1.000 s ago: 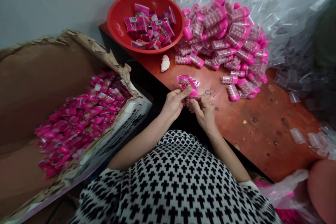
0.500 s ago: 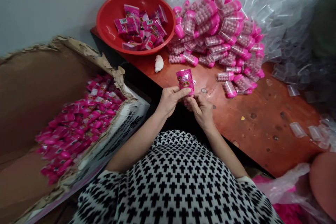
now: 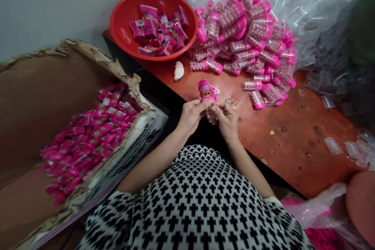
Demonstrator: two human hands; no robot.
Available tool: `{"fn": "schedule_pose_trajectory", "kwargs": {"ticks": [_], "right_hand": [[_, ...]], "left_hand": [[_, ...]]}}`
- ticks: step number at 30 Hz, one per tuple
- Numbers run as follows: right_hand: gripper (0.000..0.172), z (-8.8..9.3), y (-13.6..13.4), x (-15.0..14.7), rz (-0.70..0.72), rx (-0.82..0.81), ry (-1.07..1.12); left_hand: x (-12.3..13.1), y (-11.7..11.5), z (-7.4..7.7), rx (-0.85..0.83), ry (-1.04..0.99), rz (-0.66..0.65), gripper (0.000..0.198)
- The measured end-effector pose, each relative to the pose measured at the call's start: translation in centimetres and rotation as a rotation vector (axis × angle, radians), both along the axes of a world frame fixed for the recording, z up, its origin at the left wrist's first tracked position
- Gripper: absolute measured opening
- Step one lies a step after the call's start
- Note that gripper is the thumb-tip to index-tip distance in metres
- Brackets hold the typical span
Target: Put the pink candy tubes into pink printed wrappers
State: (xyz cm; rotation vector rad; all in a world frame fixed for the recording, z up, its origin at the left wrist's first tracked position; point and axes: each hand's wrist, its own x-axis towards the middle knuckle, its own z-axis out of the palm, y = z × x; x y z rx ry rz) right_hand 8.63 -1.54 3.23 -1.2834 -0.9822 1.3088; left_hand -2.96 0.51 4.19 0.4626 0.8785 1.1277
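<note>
Close to the table's front edge my two hands meet. My left hand point(image 3: 190, 116) pinches a pink printed packet point(image 3: 206, 90) between thumb and fingers. Behind it a second pink piece of wrapper sticks out to the right. My right hand point(image 3: 227, 120) is closed just beside it, on what looks like a clear tube of pink balls point(image 3: 209, 113), mostly covered by my fingers. Whether the packet is joined to the tube I cannot tell. Beyond my hands lies a heap of pink-capped tubes point(image 3: 231, 15) filled with pink balls.
A red bowl point(image 3: 120, 31) of pink packets stands at the back left, with a white lump point(image 3: 178, 71) in front. At left a torn cardboard box point(image 3: 23, 125) holds many packed tubes. Clear empty tubes point(image 3: 333, 145) lie at right on the red-brown table point(image 3: 290, 156).
My right hand has risen slightly, its fingers now against the packet's lower end. The packet has tilted, and the wrapper piece behind it shows more on the right.
</note>
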Motion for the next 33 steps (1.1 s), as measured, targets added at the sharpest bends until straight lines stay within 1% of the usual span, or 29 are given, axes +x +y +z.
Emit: {"fn": "schedule_pose_trajectory", "kwargs": {"ticks": [1,4,6,10,15,19,22,24,26,30,33], "right_hand": [[0.029,0.0,0.0,0.0,0.009,-0.009,0.037],[0.036,0.3,-0.3,-0.2,0.111,0.001,0.107],[0.036,0.4,-0.6,-0.2,0.135,0.002,0.127],[0.027,0.4,-0.9,-0.3,0.07,0.013,0.099],[0.024,0.2,-1.2,-0.5,-0.021,0.078,-0.017],[0.023,0.1,-1.4,-0.4,-0.017,0.054,0.003],[0.023,-0.1,-1.7,-0.3,-0.019,0.103,-0.069],[0.024,-0.2,-1.9,-0.3,-0.034,0.155,-0.147],[0.024,-0.1,-2.0,-0.4,-0.043,0.156,-0.14],[0.024,0.2,-2.0,-0.8,-0.034,0.031,0.093],[0.025,0.4,-1.8,-0.9,-0.059,0.016,0.159]], "left_hand": [[0.0,0.0,0.0,-0.014,-0.009,0.023,0.035],[-0.2,0.1,0.2,-0.015,-0.037,0.107,0.037],[-0.4,0.3,0.4,-0.003,-0.076,0.109,0.039],[-0.5,0.3,0.3,0.017,-0.082,0.049,0.035],[-0.3,-0.1,0.3,-0.005,-0.025,0.101,0.029],[-0.1,-0.6,0.6,-0.038,-0.032,0.132,0.032],[0.0,-0.7,0.7,-0.062,-0.07,0.125,0.037],[-0.1,-0.6,0.7,-0.057,-0.084,0.114,0.037],[-0.2,-0.4,0.6,-0.048,-0.092,0.088,0.036],[-0.5,-0.6,0.3,-0.03,-0.119,-0.029,0.036],[-0.8,-1.2,0.2,0.005,-0.105,-0.105,0.034]]}}
